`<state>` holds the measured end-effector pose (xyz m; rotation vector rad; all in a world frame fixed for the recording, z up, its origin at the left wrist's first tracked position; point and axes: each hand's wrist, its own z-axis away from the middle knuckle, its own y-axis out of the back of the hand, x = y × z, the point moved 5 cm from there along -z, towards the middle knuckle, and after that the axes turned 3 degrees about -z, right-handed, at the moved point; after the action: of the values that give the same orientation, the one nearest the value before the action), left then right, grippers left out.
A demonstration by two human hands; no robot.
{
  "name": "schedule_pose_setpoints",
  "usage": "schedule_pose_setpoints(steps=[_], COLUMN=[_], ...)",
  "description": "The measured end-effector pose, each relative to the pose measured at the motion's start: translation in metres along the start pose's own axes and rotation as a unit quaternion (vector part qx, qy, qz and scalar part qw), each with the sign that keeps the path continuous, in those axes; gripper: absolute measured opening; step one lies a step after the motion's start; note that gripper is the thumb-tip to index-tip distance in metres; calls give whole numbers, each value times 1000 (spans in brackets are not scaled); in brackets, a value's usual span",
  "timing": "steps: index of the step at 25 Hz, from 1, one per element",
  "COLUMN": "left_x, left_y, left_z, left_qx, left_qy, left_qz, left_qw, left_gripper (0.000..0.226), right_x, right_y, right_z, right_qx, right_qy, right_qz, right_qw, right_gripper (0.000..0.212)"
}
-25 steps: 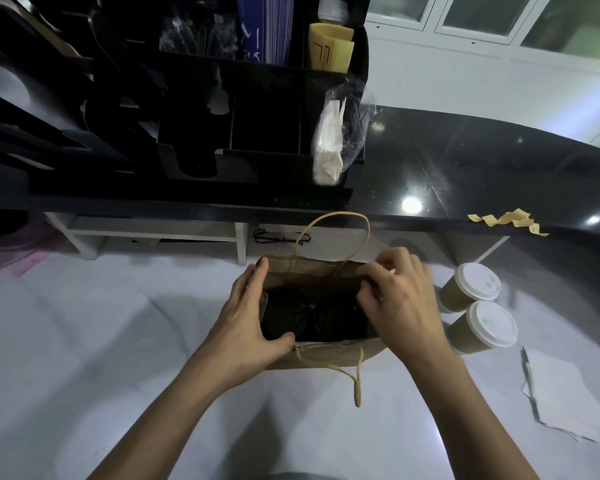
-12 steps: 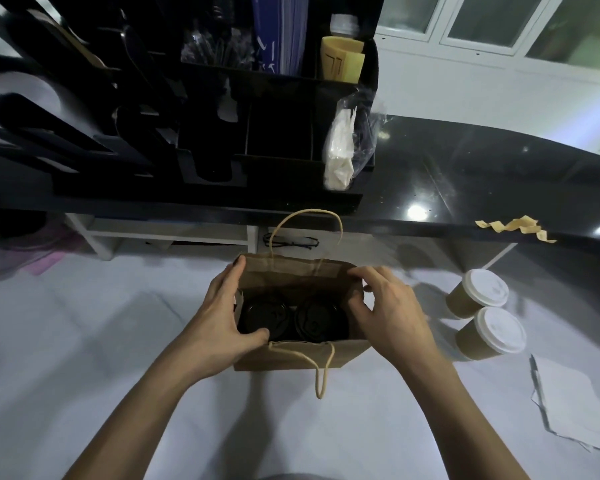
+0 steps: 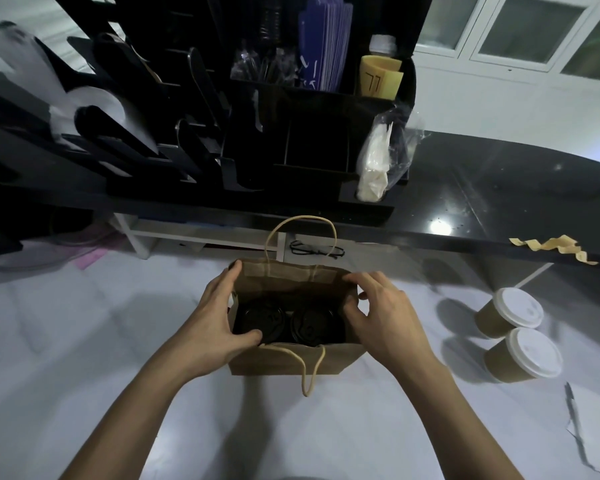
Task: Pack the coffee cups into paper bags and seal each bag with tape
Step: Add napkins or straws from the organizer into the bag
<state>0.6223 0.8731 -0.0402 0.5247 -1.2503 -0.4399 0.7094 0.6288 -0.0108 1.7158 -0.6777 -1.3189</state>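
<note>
Standing upright on the pale worktop, the brown paper bag is open at the top, and both hands are on its mouth. The left hand grips the left edge of the bag: its fingers reach along the far side of the rim and the thumb hooks over the near rim, so this edge is pinched between them. The right hand is at the right edge with the fingers bent and a little spread, their tips touching the paper at the rim; whether they really pinch it I cannot tell. Inside the bag two cups with black lids stand side by side. One twisted paper handle stands up at the far side, the other hangs down over the near side. Well to the right of the bag, two more coffee cups with white lids stand on the worktop, touching each other. On the dark upper counter behind them lies a crumpled strip of tan tape.
</note>
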Motion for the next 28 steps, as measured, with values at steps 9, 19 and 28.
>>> schedule_pose_setpoints(steps=[9,19,28], left_x=[11,84,150], left_y=[27,77,112], left_z=[-5,-4,-48], left_qx=[40,155,176], left_qy=[-3,-134,-200], left_qz=[-91,-43,-9], left_qw=[995,978,964], left_gripper=[50,16,15], right_x=[-18,-86,-127], right_y=[20,72,112], right_z=[-10,-52,-121], right_qx=[23,100,108], right_qy=[28,129,169], right_qz=[-11,-92,-81], right_qw=[999,982,976], right_gripper=[24,7,5])
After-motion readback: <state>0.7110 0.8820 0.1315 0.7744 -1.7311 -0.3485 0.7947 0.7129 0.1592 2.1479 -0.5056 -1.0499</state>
